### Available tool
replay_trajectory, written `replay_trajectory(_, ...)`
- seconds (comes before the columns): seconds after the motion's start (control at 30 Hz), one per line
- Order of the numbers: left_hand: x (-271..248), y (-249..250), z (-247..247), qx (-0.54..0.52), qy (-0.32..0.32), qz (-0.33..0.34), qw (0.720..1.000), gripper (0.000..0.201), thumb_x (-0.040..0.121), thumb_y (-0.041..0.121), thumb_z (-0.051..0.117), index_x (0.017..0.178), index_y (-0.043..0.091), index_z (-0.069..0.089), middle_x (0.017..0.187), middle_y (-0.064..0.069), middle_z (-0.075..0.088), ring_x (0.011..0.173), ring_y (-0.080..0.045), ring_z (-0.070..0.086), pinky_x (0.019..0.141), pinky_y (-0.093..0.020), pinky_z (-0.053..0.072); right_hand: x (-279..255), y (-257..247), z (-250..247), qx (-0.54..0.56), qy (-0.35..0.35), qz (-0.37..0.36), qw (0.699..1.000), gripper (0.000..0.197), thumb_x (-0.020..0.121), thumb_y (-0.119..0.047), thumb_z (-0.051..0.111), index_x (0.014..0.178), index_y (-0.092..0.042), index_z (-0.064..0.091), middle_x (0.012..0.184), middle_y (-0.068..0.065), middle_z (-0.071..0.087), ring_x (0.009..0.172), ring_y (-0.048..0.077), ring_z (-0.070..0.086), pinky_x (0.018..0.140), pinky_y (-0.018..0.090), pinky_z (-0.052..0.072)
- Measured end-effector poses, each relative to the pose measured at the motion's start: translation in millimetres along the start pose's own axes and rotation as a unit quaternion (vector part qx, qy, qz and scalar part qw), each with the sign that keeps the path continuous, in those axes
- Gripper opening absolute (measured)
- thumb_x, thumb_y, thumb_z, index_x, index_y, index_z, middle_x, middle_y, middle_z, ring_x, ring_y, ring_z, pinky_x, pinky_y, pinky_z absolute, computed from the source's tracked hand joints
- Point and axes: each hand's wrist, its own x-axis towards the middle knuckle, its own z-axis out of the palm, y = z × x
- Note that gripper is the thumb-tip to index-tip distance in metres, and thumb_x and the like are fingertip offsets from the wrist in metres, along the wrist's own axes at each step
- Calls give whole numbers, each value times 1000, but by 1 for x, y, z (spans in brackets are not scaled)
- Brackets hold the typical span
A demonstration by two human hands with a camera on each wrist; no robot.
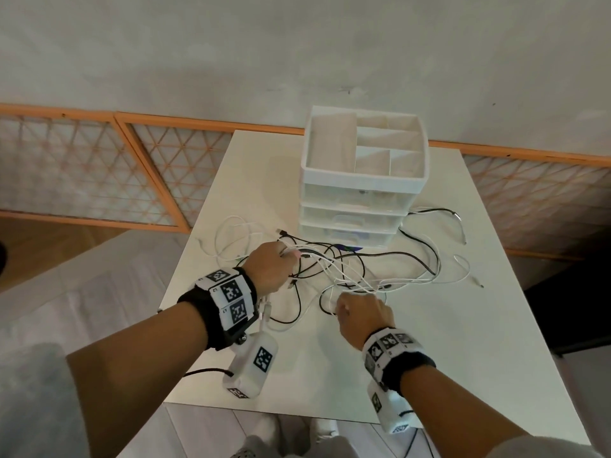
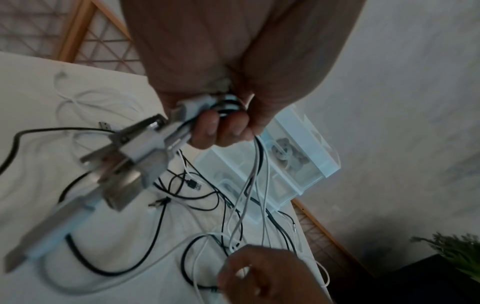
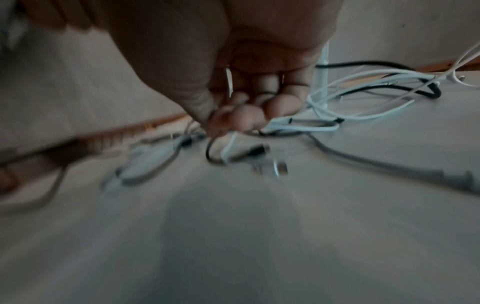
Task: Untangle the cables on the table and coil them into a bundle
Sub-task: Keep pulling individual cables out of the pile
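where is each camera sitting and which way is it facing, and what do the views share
Head: worn high, looks down at the table; both forearms, left hand and right hand show.
Left wrist: looks along the left hand gripping cables; the right hand is below.
Right wrist: low over the table, along the right hand's fingers pinching cables; blurred.
Shared: head and left wrist show the drawer organizer.

Home room: lattice screen, potted plant, drawer organizer.

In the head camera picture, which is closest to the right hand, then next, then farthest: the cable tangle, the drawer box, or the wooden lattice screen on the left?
From the right hand:
1. Cable tangle, right at its fingers, mid-table.
2. Drawer box, behind the cables, at the table's back.
3. Lattice screen, beyond the table, far left.
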Motion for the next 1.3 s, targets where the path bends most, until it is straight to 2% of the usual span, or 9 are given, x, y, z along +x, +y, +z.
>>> replay_trajectory(0.17, 0, 6, -19, -50, 40, -19, 998, 21, 101, 22, 45, 87, 9, 53, 84, -8, 69, 53, -16, 46, 47, -26, 33, 2, 17, -101, 270, 197, -9, 942, 9, 80, -24, 64, 81, -22, 72, 61, -4, 68, 68, 24, 69, 71, 28, 49)
replay_trajectory(0.27, 0, 10, -21, -72, 41, -29, 996, 21, 102, 20, 43, 86, 9, 51, 75, -7, 64, 52, -15, 45, 44, -24, 32, -9, 25, -163, 451, 264, -8, 852, 13, 74, -24, 61, 74, -20, 74, 70, 4, 74, 59, 26, 70, 62, 32, 51)
replay_trajectory(0.33, 1, 13, -21, -81, 38, -38, 995, 24, 101, 19, 44, 78, 10, 47, 64, -5, 52, 48, -15, 38, 42, -22, 29, -12, 26, -183, 477, 292, -22, 829, 12, 79, -14, 64, 74, -20, 72, 73, 6, 75, 58, 25, 70, 61, 34, 52)
replay_trajectory(0.57, 18, 21, -32, -129, 65, -129, 981, 24, 96, 12, 44, 72, 12, 41, 56, -2, 32, 37, -12, 25, 33, -14, 22, -27, -1, -171, 480, 243, -141, 831, 32, 95, 2, 52, 112, -21, 66, 87, 8, 73, 59, 28, 71, 58, 35, 57)
replay_trajectory(0.73, 17, 1, -39, -78, 54, -167, 981, 25, 92, 10, 42, 68, 12, 36, 55, -3, 31, 42, -17, 25, 38, -18, 23, -16, 3, -173, 442, 376, -127, 804, 27, 101, -14, 50, 123, -24, 63, 101, -8, 73, 46, 27, 55, 47, 28, 46)
replay_trajectory(0.93, 3, 32, -42, -205, 60, -55, 975, 17, 99, 15, 43, 84, 11, 50, 70, -6, 60, 53, -14, 46, 49, -27, 36, -21, -2, -158, 360, 251, -170, 882, 18, 89, -9, 71, 88, -27, 75, 79, -11, 75, 46, 4, 47, 49, 11, 38)
replay_trajectory(1.1, -12, 67, -33, -243, -32, 62, 967, 13, 102, 19, 44, 95, 14, 54, 108, -13, 74, 93, -24, 66, 79, -38, 47, -15, -17, -158, 376, 238, -165, 880, 19, 88, -14, 72, 84, -32, 74, 83, -12, 75, 66, 24, 65, 66, 36, 57)
replay_trajectory(1.2, -14, 71, -16, -204, -51, 107, 972, 12, 101, 23, 44, 97, 18, 54, 108, -5, 74, 106, -21, 66, 85, -37, 46, -9, -26, -166, 391, 249, -159, 872, 13, 88, -15, 72, 87, -27, 75, 87, -11, 76, 84, 11, 70, 83, 33, 57)
replay_trajectory(1.3, -13, 65, -3, -164, -19, 133, 977, 18, 103, 22, 39, 93, 19, 53, 101, -1, 71, 106, -22, 64, 86, -36, 46, -6, -26, -179, 415, 273, -154, 854, 7, 89, -18, 72, 91, -23, 76, 90, -11, 75, 81, 1, 67, 78, 22, 54)
